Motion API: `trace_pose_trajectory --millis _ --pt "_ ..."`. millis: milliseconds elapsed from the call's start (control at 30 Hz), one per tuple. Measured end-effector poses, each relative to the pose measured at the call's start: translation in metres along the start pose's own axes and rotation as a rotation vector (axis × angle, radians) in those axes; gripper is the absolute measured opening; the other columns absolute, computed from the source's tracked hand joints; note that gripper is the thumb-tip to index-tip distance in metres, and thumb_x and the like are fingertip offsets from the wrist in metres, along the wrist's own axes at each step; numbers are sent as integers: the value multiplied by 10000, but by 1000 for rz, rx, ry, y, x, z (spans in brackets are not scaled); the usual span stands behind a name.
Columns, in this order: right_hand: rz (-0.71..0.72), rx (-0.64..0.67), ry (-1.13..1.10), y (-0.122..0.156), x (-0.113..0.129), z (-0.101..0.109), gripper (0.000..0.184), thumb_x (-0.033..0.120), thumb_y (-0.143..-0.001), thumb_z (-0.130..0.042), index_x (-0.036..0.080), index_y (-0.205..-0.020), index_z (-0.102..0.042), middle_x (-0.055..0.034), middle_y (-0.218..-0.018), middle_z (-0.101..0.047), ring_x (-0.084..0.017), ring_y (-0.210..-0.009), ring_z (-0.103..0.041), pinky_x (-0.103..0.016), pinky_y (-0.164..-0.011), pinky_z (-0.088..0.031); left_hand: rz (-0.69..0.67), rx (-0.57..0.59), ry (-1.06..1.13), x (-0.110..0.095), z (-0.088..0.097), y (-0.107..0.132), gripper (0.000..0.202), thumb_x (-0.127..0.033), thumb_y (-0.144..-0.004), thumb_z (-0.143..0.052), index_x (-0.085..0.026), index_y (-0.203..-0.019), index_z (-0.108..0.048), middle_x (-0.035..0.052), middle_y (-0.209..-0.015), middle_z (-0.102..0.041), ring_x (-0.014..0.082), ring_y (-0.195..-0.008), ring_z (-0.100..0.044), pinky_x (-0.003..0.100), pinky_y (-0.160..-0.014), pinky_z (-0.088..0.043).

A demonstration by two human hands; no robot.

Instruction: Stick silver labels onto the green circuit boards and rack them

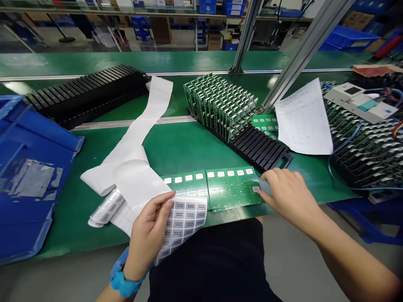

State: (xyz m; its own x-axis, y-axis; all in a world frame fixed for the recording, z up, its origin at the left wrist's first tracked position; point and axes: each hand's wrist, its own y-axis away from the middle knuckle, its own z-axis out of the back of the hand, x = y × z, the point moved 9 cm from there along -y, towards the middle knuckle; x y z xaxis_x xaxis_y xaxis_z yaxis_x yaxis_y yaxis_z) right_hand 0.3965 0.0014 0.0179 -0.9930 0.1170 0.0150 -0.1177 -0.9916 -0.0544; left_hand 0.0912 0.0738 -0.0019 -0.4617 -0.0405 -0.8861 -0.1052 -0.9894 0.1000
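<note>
My left hand (153, 230), with a blue band at the wrist, pinches a sheet of printed labels (185, 220) between thumb and fingers. The sheet hangs over the table's front edge. Behind it lie two green circuit boards side by side: the left board (201, 188) is partly covered by the sheet, and the right board (231, 195) has a row of white labels along its far edge. At that board's right end, my right hand (285, 191) is curled, with a small label (256, 189) at its thumb tip. Whether this label touches the board I cannot tell.
White backing paper (135, 134) trails across the green table, beside a label roll (107, 207). A black rack (261, 147) holds several upright boards (220, 105). A blue bin (28, 176) stands left, another black rack (88, 92) behind it. A paper sheet (304, 117) leans right.
</note>
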Motion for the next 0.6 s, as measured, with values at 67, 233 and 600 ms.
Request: trace_pose_trajectory --millis 67,233,600 --pt "-7 -35 -105 -3 -1 7 169 271 -804 -510 158 -929 -523 -81 -832 -571 -254 -799 -538 -417 -728 -395 25 -13 19 -2 0 2 321 -418 -794 -539 -183 -988 -639 67 -949 -664 232 -913 -616 306 -781 -503" --pt "88 339 -767 -16 14 -25 140 235 -842 -445 215 -980 -451 -21 -851 -562 -162 -816 -544 -309 -734 -448 83 101 255 -2 -12 8 433 -351 -720 -647 -198 -1110 -537 56 -983 -649 222 -896 -632 306 -732 -542" --pt "72 376 -808 -17 25 -36 131 229 -835 -465 204 -962 -475 -19 -819 -574 -160 -790 -553 -331 -748 -464 -36 331 26 -8 -34 8 231 -358 -754 -634 -190 -912 -625 35 -824 -660 170 -690 -633 255 -592 -519"
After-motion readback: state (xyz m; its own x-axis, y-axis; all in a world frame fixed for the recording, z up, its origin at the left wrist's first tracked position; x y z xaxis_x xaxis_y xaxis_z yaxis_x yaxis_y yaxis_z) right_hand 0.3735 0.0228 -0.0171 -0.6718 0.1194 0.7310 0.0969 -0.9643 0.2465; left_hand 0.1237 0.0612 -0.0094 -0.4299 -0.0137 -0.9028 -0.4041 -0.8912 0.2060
